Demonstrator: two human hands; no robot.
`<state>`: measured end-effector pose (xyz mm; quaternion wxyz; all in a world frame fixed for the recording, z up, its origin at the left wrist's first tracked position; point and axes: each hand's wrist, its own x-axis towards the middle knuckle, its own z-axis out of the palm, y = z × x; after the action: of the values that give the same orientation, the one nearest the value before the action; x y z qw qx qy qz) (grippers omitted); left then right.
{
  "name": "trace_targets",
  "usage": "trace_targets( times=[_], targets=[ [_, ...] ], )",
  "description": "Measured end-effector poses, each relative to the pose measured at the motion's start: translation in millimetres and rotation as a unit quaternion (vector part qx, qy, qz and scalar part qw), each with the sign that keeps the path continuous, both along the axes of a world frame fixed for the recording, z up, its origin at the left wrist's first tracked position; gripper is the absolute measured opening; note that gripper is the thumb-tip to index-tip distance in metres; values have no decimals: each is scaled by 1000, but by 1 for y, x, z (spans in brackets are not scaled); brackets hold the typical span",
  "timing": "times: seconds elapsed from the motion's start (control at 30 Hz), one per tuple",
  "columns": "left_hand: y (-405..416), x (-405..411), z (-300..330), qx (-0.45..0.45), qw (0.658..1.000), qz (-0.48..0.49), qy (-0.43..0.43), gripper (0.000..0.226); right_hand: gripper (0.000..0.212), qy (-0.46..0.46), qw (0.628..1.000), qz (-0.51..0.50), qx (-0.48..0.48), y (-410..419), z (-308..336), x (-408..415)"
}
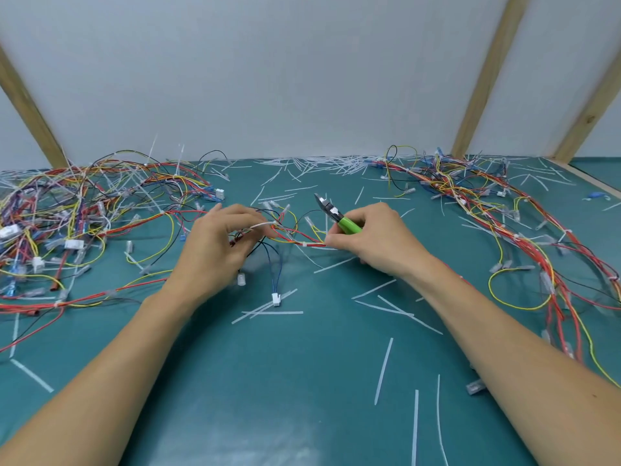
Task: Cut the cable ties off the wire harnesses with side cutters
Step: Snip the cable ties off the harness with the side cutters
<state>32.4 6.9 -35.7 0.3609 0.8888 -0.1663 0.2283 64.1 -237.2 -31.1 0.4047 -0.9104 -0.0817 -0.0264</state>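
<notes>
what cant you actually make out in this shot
- Head view: the lower handles of the side cutters are hidden inside the right hand.
- Head view: what the left hand pinches is covered by its own fingers.
- Head view: whether the cable tie on the held harness is cut is too small to tell.
- Head view: the left pile of harnesses is cut off by the frame edge.

Matt teal tabletop (302,381), smooth, with a faint sheen near the front edge. Glossy green plastic on the side cutters (337,218) handles; dull grey metal at the head. Smooth plastic insulation on the wire harness (292,238), red, yellow, blue, black. Translucent white plastic cable tie (304,244) and cut strips (383,369), slightly shiny. Bare, unpainted wooden battens (484,79), matt, grain visible. Matt white wall panel (268,68), smooth.
</notes>
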Motion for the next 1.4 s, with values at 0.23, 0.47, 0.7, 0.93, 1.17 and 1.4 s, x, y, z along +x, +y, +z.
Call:
trace_targets(
  times=[0.23,0.47,0.7,0.93,1.17,1.4],
  targets=[
    [-7,-11,16,-137,985,103,-6,28,6,-28,998,-19,-56,5,-3,-1],
    [-36,-25,10,26,996,-49,-76,13,15,6,999,2,-43,3,-2,3],
    [-37,-13,-13,187,982,-29,4,28,35,43,998,51,-17,2,-4,6],
    [-30,-8,-13,224,973,45,-27,40,38,44,971,87,220,12,1,-5],
    [-23,-1,-7,175,984,-15,-34,36,38,103,932,132,321,15,2,-11],
    [-14,8,-12,129,991,-18,26,38,32,127,929,138,318,15,1,-13]
  ],
)
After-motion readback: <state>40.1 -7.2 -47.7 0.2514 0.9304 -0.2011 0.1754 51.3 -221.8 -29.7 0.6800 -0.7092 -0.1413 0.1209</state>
